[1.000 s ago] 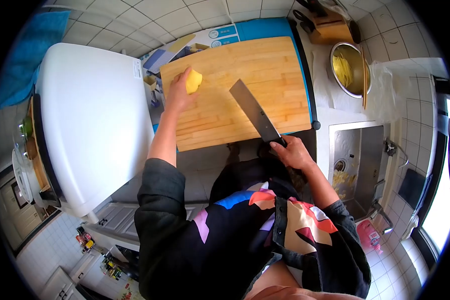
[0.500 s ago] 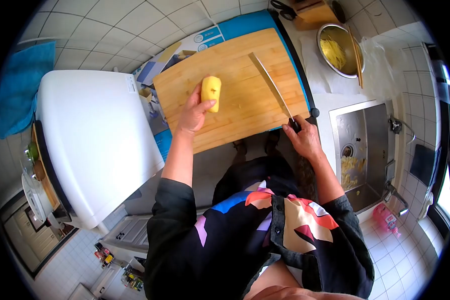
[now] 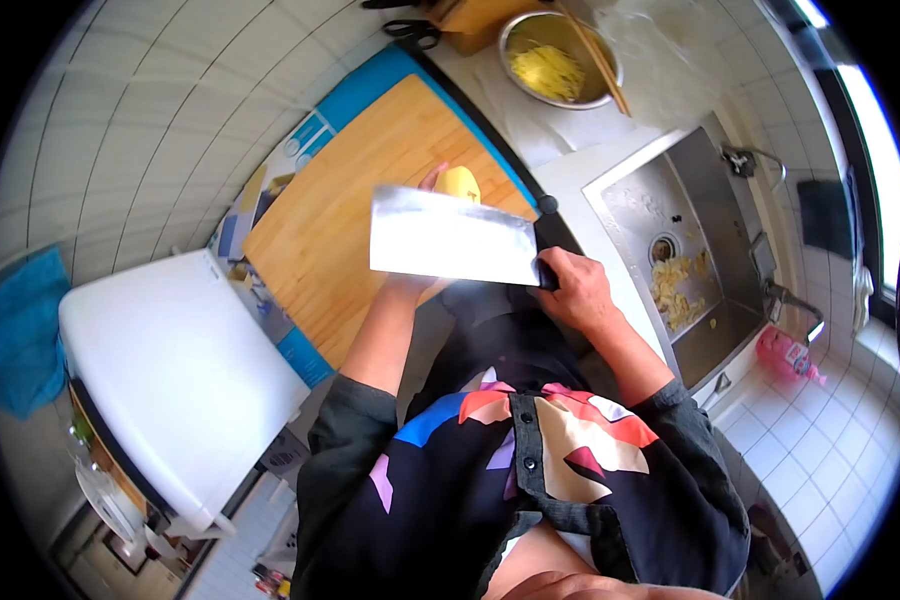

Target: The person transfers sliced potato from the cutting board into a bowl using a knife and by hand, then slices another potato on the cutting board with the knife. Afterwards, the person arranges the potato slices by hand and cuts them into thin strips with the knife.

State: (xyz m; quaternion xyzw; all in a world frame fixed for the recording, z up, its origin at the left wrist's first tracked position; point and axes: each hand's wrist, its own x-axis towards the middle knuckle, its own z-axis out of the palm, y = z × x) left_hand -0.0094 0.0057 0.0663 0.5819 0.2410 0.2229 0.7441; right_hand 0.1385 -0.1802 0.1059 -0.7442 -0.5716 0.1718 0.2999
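My right hand (image 3: 578,288) is wrapped round the black handle of a cleaver (image 3: 452,238). Its broad blade is turned flat toward me, in front of my left hand. A peeled yellow potato (image 3: 458,184) shows above the blade's upper edge. My left hand (image 3: 432,178) holds this potato; only some fingertips and the wrist are visible, the rest being behind the blade. Whether blade and potato touch, I cannot tell. Behind them is a wooden cutting board (image 3: 340,190).
A metal bowl (image 3: 508,75) of yellow shreds with chopsticks (image 3: 602,62) across it stands at the back right. Peelings lie in the steel sink (image 3: 715,250) at right. Scissors (image 3: 413,33) are at the back; a white appliance (image 3: 170,370) stands at left.
The cleaver has come off the board, lifted and swung left in front of my left hand. The potato has moved right, toward the blade. My view has turned as well.
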